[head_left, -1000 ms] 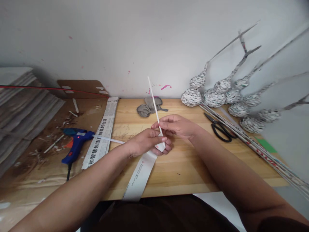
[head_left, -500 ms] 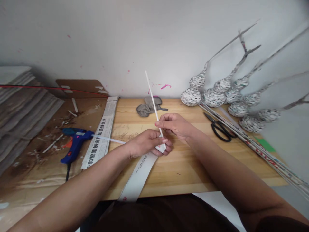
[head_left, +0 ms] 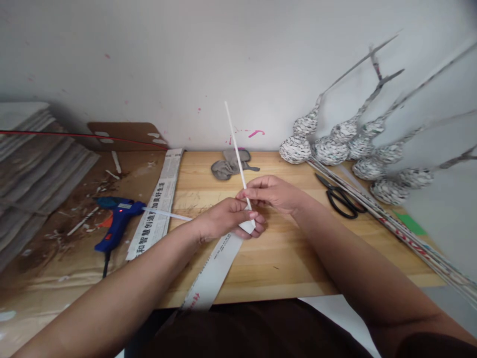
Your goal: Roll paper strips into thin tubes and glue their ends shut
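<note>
A strip of printed paper (head_left: 214,273) runs from the table's front edge up to my hands, where its upper end is rolled into a thin white paper tube (head_left: 234,139). My left hand (head_left: 238,219) is closed on the strip where it turns into the tube, the thumb lying on top. Just above it, my right hand (head_left: 266,193) pinches the tube between thumb and fingertips. The tube's free end points up and away toward the wall. Whether a core stick lies inside the tube I cannot tell.
A blue glue gun (head_left: 119,214) lies left on cardboard, near a stack of newspaper strips (head_left: 156,214). A grey cloth (head_left: 225,169) lies behind my hands. At right are black scissors (head_left: 337,199), long paper tubes (head_left: 391,223) and several woven paper gourds (head_left: 331,149).
The tube's tip has risen slightly, and more of the tube shows above my right hand. The paper strip has been drawn a little upward, bringing red print into view at its lower end.
</note>
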Demonstrator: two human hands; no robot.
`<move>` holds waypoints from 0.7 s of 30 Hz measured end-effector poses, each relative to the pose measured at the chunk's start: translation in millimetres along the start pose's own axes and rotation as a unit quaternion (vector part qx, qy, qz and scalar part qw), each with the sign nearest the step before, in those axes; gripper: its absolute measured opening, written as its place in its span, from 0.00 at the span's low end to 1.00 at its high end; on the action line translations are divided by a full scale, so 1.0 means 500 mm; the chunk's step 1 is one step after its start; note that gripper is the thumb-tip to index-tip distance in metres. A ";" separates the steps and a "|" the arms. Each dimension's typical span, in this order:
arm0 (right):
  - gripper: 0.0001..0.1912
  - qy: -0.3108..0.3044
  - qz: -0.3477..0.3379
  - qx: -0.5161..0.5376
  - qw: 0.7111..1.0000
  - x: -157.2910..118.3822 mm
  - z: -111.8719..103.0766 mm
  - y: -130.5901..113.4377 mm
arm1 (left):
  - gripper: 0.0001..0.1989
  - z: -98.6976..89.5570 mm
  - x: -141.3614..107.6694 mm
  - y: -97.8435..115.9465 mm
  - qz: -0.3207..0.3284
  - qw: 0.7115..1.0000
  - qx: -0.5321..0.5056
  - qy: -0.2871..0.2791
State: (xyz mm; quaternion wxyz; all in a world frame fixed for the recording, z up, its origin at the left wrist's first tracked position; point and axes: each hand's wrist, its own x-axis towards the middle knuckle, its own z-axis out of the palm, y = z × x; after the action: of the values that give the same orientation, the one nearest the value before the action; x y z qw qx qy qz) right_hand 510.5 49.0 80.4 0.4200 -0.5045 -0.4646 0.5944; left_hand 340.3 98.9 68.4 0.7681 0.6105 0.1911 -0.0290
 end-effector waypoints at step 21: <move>0.15 -0.020 0.005 0.054 0.998 -0.001 -0.003 0.004 | 0.18 -0.005 0.000 -0.002 0.004 1.000 -0.013 -0.012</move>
State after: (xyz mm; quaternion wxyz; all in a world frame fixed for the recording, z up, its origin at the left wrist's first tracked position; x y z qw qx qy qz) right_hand 511.8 48.2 78.4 0.4345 -0.4714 -0.4378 0.6304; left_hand 339.4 101.0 66.8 0.7784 0.6007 0.1798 -0.0309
